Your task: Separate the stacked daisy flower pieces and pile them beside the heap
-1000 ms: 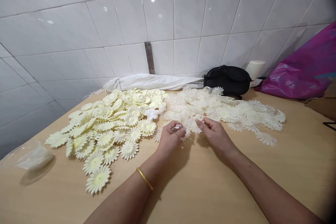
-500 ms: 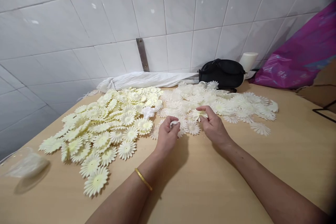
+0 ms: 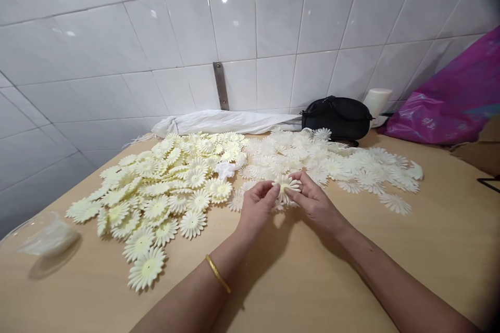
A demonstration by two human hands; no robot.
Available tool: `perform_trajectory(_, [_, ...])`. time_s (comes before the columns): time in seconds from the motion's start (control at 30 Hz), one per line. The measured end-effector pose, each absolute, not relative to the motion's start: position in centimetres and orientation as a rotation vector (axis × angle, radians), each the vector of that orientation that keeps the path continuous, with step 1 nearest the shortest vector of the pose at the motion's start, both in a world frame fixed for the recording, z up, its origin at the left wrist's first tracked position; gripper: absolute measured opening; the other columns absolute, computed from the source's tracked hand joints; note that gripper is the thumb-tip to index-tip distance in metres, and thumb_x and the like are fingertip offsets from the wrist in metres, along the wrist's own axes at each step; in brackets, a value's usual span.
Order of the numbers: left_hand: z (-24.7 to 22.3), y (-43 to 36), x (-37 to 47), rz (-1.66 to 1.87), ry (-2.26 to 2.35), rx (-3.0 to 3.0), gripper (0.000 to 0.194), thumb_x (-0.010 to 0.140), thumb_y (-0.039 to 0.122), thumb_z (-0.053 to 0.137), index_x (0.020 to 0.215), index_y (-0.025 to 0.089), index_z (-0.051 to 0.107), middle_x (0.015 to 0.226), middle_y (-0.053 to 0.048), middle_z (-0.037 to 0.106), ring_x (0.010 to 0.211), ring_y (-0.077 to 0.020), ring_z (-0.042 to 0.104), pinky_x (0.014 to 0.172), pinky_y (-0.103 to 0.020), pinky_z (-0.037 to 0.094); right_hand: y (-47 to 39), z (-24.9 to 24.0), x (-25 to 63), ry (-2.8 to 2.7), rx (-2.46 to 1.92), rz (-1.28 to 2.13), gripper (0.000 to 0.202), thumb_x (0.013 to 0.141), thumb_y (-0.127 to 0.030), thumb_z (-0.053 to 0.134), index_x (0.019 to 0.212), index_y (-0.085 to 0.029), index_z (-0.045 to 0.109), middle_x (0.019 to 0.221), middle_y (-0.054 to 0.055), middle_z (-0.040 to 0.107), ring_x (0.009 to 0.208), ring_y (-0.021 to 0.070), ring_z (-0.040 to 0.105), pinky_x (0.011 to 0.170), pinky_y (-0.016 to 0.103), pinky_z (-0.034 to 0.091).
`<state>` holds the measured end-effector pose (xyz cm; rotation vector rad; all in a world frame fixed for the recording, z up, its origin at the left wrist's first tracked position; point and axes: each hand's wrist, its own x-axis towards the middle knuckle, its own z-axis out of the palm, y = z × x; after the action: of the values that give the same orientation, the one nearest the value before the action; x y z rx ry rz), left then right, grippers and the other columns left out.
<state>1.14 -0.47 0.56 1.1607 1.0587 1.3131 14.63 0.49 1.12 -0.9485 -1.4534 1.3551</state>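
A pale flower piece with a light yellow middle is held up between both hands, above the front edge of the white pile. My left hand is closed, its thumb and fingertips pinching the flower's left edge. At the flower's right side my right hand pinches it between thumb and fingers. Left of the hands spreads a heap of yellowish flower pieces. Behind and right of them lies a pile of whiter, more see-through flower pieces. Whether anything else is tucked in my left fingers is hidden.
A clear bowl with a plastic bag stands at the far left. Along the tiled wall lie a white cloth, a black case and a white cylinder. A purple bag and cardboard are at the right.
My hands have come together. The flower in my right hand has moved left and down to meet my left hand, which now grips it too. The view has shifted slightly.
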Motion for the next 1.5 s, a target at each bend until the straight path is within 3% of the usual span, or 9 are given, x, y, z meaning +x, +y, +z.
perform_trajectory(0.17, [0.1, -0.2, 1.2, 1.291, 0.971, 1.087, 0.018, 0.066, 0.030, 0.061, 0.061, 0.014, 0.055, 0.048, 0.004, 0.041, 0.047, -0.0057, 0.037, 0.049, -0.019, 0.033, 0.4, 1.1, 14.6, -1.626, -1.075, 1.236, 0.021, 0.081, -0.042, 0.043, 0.083, -0.021, 0.044, 0.061, -0.003, 0.054, 0.057, 0.0123, 0.050, 0.052, 0.024, 0.036])
perform_trajectory(0.27, [0.2, -0.1, 1.1, 1.319, 0.992, 1.047, 0.018, 0.066, 0.031, 0.060, 0.064, 0.014, 0.055, 0.053, 0.003, 0.047, 0.049, -0.0067, 0.042, 0.049, -0.019, 0.036, 0.7, 0.7, 14.8, -1.683, -1.140, 1.038, 0.023, 0.081, -0.040, 0.044, 0.073, -0.019, 0.047, 0.061, 0.000, 0.055, 0.057, 0.0125, 0.048, 0.052, 0.025, 0.036])
perform_trajectory(0.5, [0.9, -0.2, 1.2, 1.217, 0.943, 0.910, 0.030, 0.052, 0.025, 0.071, 0.075, 0.013, 0.056, 0.059, -0.001, 0.059, 0.047, -0.0095, 0.052, 0.046, -0.021, 0.041, 0.9, 0.7, 14.8, -1.688, -1.116, 0.952, 0.020, 0.079, -0.038, 0.046, 0.070, -0.020, 0.048, 0.062, -0.001, 0.053, 0.061, 0.0144, 0.051, 0.058, 0.026, 0.040])
perform_trajectory(0.73, [0.3, 0.2, 0.6, 1.127, 0.885, 0.825, 0.026, 0.057, 0.020, 0.068, 0.078, 0.010, 0.058, 0.067, -0.007, 0.064, 0.057, -0.0142, 0.060, 0.049, -0.021, 0.044, 0.6, 0.9, 14.8, -1.700, -1.040, 1.045, 0.019, 0.081, -0.035, 0.045, 0.072, -0.019, 0.051, 0.063, 0.000, 0.055, 0.063, 0.0146, 0.053, 0.063, 0.027, 0.040])
perform_trajectory(1.0, [1.1, -0.2, 0.7, 1.194, 0.977, 0.882, 0.022, 0.061, 0.027, 0.066, 0.072, 0.012, 0.053, 0.051, -0.003, 0.060, 0.043, -0.0114, 0.056, 0.042, -0.019, 0.041, 1.7, 0.1, 15.5, -1.469, -1.119, 0.968, 0.021, 0.078, -0.039, 0.050, 0.069, -0.020, 0.052, 0.063, -0.001, 0.054, 0.061, 0.0124, 0.048, 0.060, 0.026, 0.039])
perform_trajectory(1.27, [0.6, 0.0, 0.6, 1.178, 1.123, 1.064, 0.035, 0.069, 0.046, 0.056, 0.060, 0.014, 0.050, 0.037, 0.003, 0.048, 0.027, -0.0060, 0.039, 0.030, -0.017, 0.027, 1.6, 0.2, 15.1, -1.330, -1.018, 1.176, 0.031, 0.076, -0.048, 0.051, 0.078, -0.018, 0.058, 0.067, 0.001, 0.055, 0.065, 0.0125, 0.051, 0.067, 0.027, 0.043])
perform_trajectory(1.5, [0.5, -0.6, 1.2, 1.163, 1.087, 1.226, 0.042, 0.071, 0.049, 0.053, 0.048, 0.015, 0.042, 0.035, 0.004, 0.044, 0.028, -0.0046, 0.035, 0.032, -0.018, 0.026, 1.0, 0.4, 14.6, -1.372, -0.961, 1.408, 0.031, 0.070, -0.049, 0.057, 0.074, -0.018, 0.060, 0.066, -0.001, 0.054, 0.060, 0.0105, 0.050, 0.061, 0.025, 0.040])
